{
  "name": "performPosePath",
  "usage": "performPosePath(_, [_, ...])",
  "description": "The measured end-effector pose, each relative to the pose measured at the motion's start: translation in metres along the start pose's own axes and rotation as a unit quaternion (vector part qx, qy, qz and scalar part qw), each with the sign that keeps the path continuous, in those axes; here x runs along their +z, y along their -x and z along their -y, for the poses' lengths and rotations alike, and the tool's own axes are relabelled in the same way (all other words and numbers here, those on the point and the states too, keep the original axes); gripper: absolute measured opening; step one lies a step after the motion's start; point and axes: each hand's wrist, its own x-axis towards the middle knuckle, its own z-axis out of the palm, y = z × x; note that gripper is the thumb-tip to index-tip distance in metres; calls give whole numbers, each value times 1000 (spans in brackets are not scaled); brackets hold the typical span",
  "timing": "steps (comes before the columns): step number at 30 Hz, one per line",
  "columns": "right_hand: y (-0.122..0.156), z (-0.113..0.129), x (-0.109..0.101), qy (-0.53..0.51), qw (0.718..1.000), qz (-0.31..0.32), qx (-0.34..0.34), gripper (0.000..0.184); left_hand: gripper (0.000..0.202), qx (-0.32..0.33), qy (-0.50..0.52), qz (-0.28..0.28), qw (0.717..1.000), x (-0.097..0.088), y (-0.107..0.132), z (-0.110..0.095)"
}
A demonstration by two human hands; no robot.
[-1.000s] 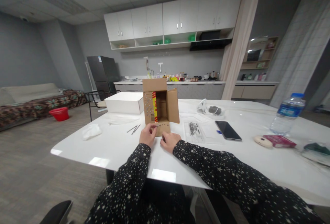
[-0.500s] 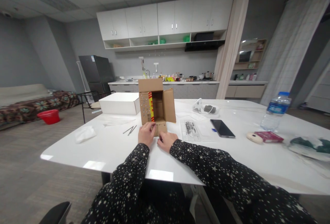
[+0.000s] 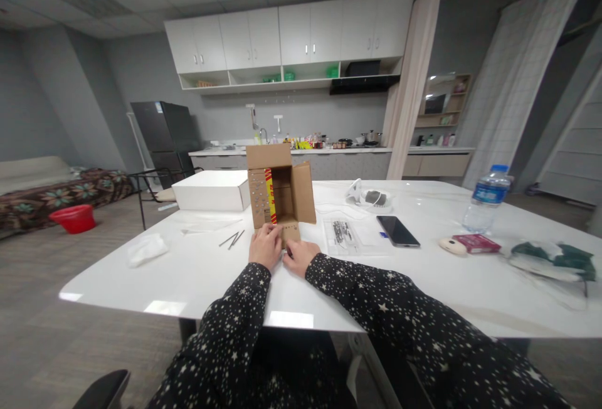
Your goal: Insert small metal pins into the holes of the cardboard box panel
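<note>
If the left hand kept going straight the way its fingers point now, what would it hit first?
The left hand points away from the person, its fingertips already at the bottom flap of the open cardboard box. Going on, it would likely meet that flap first, then the box's inside; depth is hard to judge.

The open cardboard box [image 3: 277, 199] is plain brown with a red-and-yellow strip down its inside, standing on a glossy white table [image 3: 197, 271]. Both sleeves [image 3: 376, 308] are black scattered with small white stars. A flat white box [image 3: 211, 191] lies behind, a black phone [image 3: 397, 231] to the side, and the water bottle [image 3: 486, 199] wears a blue cap and label.
</note>
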Motion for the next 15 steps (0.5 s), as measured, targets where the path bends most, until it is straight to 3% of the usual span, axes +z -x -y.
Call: performPosePath(15, [2,3,-7,-9,999,21,24,31,46,-17,-6,70,997,0,1,-1])
